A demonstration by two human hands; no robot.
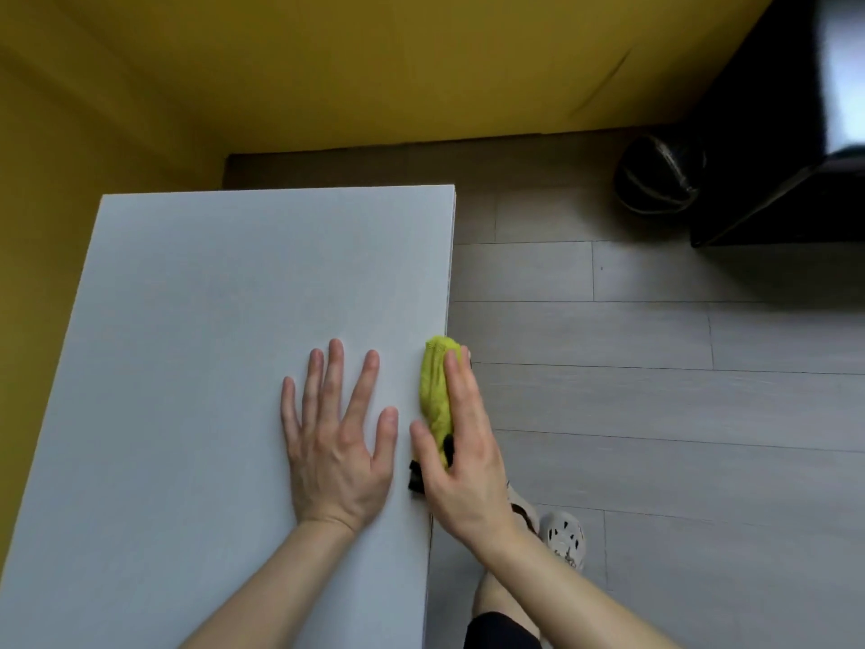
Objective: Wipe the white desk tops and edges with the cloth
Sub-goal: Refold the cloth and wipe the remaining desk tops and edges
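Note:
The white desk (210, 297) fills the left half of the view, its right edge running from top to bottom near the middle. A yellow-green cloth (433, 386) is folded over that right edge. My right hand (461, 452) grips the cloth against the edge, thumb on the desk top and fingers down the side. My left hand (334, 442) lies flat on the desk top with fingers spread, just left of the cloth. A small black tag (414, 477) of the cloth pokes out below my right thumb.
Grey plank floor (655, 414) lies right of the desk. A yellow wall (327, 63) stands behind it. A black bin (657, 175) and dark furniture (772, 156) occupy the far right corner. My feet in pale clogs (561, 538) stand beside the desk edge.

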